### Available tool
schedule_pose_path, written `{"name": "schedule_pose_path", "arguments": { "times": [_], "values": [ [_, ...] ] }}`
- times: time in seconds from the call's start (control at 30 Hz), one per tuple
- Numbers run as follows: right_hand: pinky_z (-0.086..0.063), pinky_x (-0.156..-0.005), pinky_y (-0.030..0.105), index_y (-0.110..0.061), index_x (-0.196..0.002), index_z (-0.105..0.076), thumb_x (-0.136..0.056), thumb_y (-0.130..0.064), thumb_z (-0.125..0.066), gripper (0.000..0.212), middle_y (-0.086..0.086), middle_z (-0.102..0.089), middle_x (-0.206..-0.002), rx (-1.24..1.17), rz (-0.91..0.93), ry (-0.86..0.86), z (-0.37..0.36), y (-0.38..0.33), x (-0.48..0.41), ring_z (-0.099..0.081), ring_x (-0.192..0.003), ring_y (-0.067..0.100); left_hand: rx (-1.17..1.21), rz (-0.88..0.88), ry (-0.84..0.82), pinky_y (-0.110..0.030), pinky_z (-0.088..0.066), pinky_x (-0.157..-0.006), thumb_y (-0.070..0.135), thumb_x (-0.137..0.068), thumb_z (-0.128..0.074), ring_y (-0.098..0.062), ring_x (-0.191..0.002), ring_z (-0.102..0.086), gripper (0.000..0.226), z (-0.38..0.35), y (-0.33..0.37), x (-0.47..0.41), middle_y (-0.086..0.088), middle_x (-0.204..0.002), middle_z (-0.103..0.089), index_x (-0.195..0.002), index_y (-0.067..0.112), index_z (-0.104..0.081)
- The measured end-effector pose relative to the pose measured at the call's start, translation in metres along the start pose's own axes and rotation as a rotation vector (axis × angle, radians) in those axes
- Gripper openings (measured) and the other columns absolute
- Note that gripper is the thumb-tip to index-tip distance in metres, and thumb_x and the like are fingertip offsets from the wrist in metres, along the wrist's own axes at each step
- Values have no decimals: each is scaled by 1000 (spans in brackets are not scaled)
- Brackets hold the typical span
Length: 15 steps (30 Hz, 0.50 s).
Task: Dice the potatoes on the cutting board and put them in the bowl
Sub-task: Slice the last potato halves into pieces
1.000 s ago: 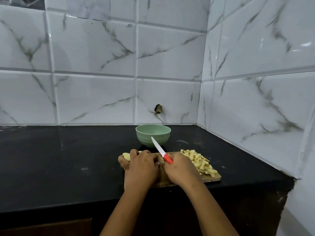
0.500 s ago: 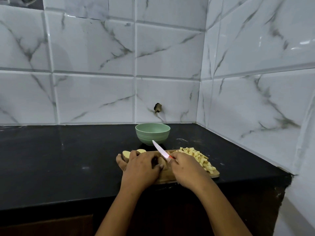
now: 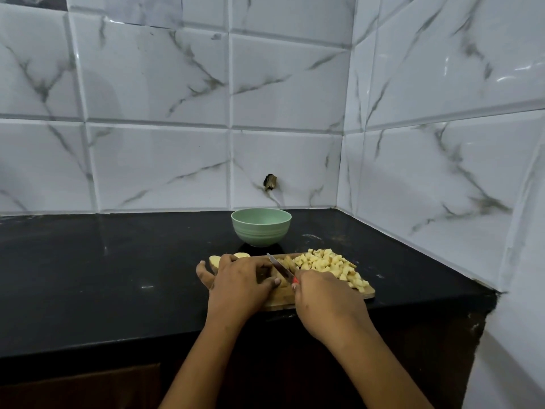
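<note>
Left hand (image 3: 239, 280) is clawed over a potato (image 3: 286, 263) on the cutting board (image 3: 365, 294), fingers curled to pin it. Right hand (image 3: 326, 299) grips the knife (image 3: 279, 267), blade angled down beside those fingertips. Raw potato's firm but probably slick, so flat side down, tips tucked. Dice pile (image 3: 330, 265) sits right, 2 spare slices (image 3: 214, 260) left, green bowl (image 3: 261, 228) behind.

A kitchen, no question, and a home one by the look of it. Glossy marble-look tiles (image 3: 159, 84) run up both walls and meet in the corner, above a black stone table (image 3: 103, 276) with a brown cupboard front (image 3: 79, 385) below. On the table sits a wooden board (image 3: 283, 298) heaped with diced potato (image 3: 327, 262), a red-handled knife (image 3: 280, 267) over it and a green bowl (image 3: 261, 231) just behind.
</note>
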State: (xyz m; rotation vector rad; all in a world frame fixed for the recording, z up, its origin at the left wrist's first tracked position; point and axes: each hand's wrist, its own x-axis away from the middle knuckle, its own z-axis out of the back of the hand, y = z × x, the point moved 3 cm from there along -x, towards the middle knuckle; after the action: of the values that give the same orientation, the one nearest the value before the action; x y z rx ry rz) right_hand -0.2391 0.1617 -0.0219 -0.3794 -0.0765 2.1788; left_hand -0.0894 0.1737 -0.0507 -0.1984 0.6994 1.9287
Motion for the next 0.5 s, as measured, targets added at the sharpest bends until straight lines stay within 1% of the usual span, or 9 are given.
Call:
{"name": "schedule_pose_path", "arguments": {
  "times": [0.03,0.1,0.17,0.23,0.27,0.33,0.4,0.5],
  "values": [
    [-39,-64,29,-22,-123,-53,-101,-25,-43,25,0,-59,-107,25,-6,-6,0,-2,1,-50,-79,15,1,-1,-4,-54,-14,-111,56,-86,-54,-15,-127,-33,31,-1,0,0,14,-120,-59,-116,49,-59],
    [-40,-64,29,-20,-125,-51,-98,-19,-47,27,1,-59,-109,76,-13,-21,1,-8,2,-53,-83,17,-4,-2,-1,-53,-14,-111,56,-86,-54,-15,-127,-34,31,-1,0,-1,13,-118,-60,-114,46,-61],
    [-39,-65,30,-17,-125,-51,-98,-15,-46,27,2,-61,-111,101,-6,-30,0,-13,2,-57,-87,18,-16,-3,3,-54,-9,-112,56,-87,-54,-15,-128,-33,31,1,1,-1,14,-118,-60,-114,44,-63],
    [-38,-64,30,-17,-124,-52,-99,-14,-44,26,2,-62,-110,112,9,-32,3,-16,2,-55,-84,17,-30,4,-16,-53,-2,-113,54,-89,-53,-14,-131,-30,31,1,2,0,14,-121,-57,-116,43,-62],
    [-38,-64,30,-17,-124,-52,-99,-14,-44,26,2,-62,-111,117,14,-36,5,-17,2,-56,-85,17,-16,1,-26,-53,-4,-113,54,-88,-53,-15,-131,-30,31,0,1,-1,15,-121,-57,-116,43,-62],
    [-37,-65,30,-17,-124,-53,-99,-15,-45,26,3,-62,-112,120,21,-55,7,-16,1,-60,-93,19,2,-10,-31,-53,-11,-113,54,-87,-54,-15,-130,-30,33,-2,-1,-3,15,-122,-59,-117,42,-62],
    [-37,-66,30,-17,-125,-52,-97,-13,-48,28,2,-61,-113,120,26,-75,8,-15,0,-60,-96,19,-9,-18,-29,-52,-13,-113,53,-88,-54,-15,-129,-30,33,-2,-1,-4,15,-123,-59,-117,41,-62],
    [-37,-66,30,-18,-125,-52,-96,-11,-49,30,2,-60,-114,122,24,-95,9,-15,-2,-52,-85,17,-2,-38,-47,-50,-14,-114,50,-89,-54,-15,-128,-30,31,-2,1,-4,14,-124,-58,-118,39,-63]
  ]
}}
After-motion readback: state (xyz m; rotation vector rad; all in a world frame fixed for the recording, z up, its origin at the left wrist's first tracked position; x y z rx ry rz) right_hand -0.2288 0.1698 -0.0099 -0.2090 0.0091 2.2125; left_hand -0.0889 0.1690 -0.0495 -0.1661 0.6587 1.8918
